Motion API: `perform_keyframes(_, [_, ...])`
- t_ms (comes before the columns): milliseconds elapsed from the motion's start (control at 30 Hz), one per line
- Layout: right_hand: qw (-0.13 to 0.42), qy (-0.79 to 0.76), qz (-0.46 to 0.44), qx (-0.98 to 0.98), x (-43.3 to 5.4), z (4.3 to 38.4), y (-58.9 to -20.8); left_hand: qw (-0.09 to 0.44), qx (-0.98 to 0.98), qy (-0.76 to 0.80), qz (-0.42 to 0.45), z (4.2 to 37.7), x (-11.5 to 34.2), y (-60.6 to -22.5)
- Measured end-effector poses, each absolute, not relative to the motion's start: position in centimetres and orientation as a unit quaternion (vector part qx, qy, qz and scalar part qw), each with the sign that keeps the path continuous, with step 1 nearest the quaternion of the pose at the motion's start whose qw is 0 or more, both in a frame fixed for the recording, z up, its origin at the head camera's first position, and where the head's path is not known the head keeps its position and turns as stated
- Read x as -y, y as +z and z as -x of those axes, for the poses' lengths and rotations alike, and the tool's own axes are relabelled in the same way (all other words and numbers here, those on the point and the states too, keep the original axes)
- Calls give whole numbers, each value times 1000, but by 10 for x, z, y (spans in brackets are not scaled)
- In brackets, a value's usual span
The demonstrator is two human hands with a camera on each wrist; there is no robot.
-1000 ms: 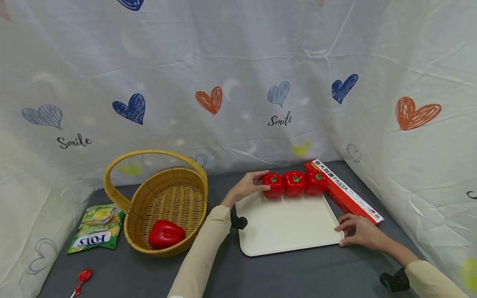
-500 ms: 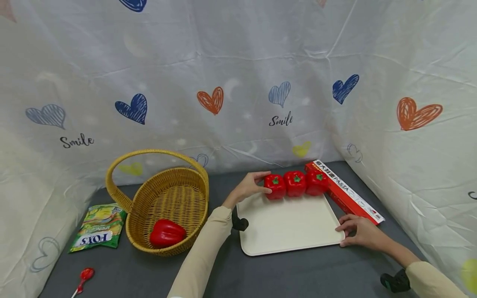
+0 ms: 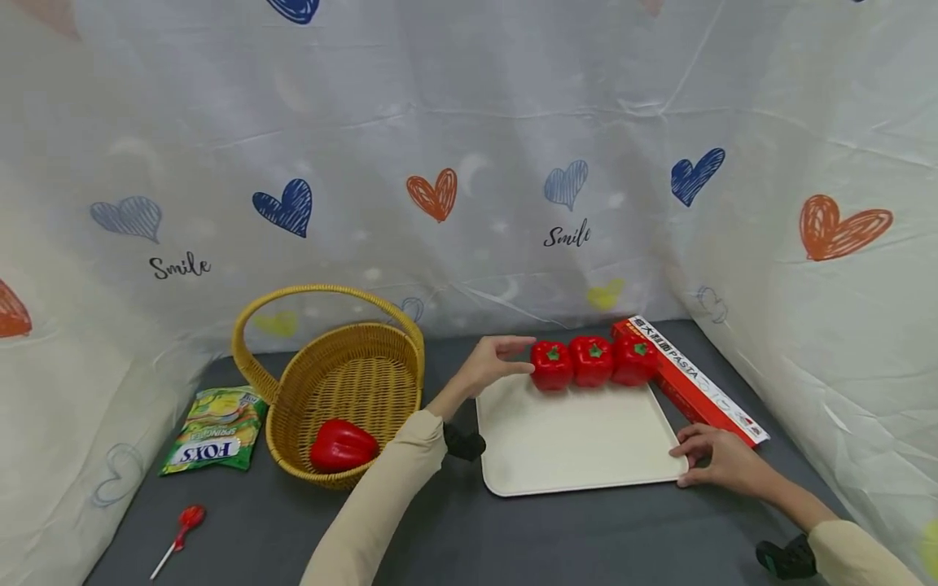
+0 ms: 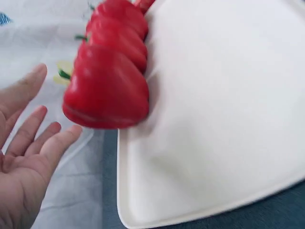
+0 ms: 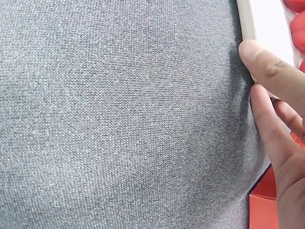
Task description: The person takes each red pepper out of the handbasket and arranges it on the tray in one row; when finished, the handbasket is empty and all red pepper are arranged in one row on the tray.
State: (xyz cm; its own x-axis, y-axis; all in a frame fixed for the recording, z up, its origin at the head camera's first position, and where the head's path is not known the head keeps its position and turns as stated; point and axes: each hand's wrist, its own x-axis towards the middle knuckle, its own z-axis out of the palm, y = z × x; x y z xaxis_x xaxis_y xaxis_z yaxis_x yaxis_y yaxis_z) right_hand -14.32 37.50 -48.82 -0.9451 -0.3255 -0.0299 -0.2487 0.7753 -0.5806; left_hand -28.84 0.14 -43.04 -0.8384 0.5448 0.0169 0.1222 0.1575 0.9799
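Three red bell peppers (image 3: pixel 591 361) stand in a row along the far edge of a cream tray (image 3: pixel 579 439). My left hand (image 3: pixel 493 366) is just left of the nearest pepper, its fingers and thumb spread. A gap shows between that hand (image 4: pixel 28 148) and the leftmost pepper (image 4: pixel 107 88) in the left wrist view. At the tray's near right corner, my right hand (image 3: pixel 721 461) pinches the rim. The right wrist view shows the thumb (image 5: pixel 274 69) on the tray's edge (image 5: pixel 245 21), with fingers against its side.
A wicker basket (image 3: pixel 293 391) with a red bell pepper (image 3: pixel 343 446) inside stands left of the tray. Beside it lie a green candy bag (image 3: pixel 216 431) and a red lollipop (image 3: pixel 186 521). A red pasta box (image 3: pixel 696 382) lies along the right, and a printed curtain (image 3: pixel 484 277) hangs behind.
My left hand has let go of the leftmost pepper and its fingers have spread. The view has turned slightly left. My right hand stays at the tray's corner.
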Motion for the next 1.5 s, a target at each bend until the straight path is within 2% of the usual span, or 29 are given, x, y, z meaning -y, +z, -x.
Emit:
perform_keyframes(167, [70,-298,147,-941,-377,142,-488,214,-705,623,-261,262,33,-412])
perform_keyframes(367, [70,-298,144,-941,-380,142,-488,247,-685,621,-289,234,114,-397])
perform_keyframes(533, [73,-298,145,-941,-383,142,-488,265,-682,615,-293,223,191,-394])
perform_keyframes(733, [87,-310,143,-936,-382,141,-488,331,-643,619,-306,218,253,-398])
perform_keyframes(1000, [89,-309,140,-936,-376,143,-486,337,-661,603,-293,217,275,-410])
perform_keyframes(1367, [79,-307,148,-937,-378,143,-488,301,-684,595,-296,230,256,-413])
perform_keyframes(1500, [77,-308,150,-936,-378,143,-488,315,-676,595,-300,229,261,-405])
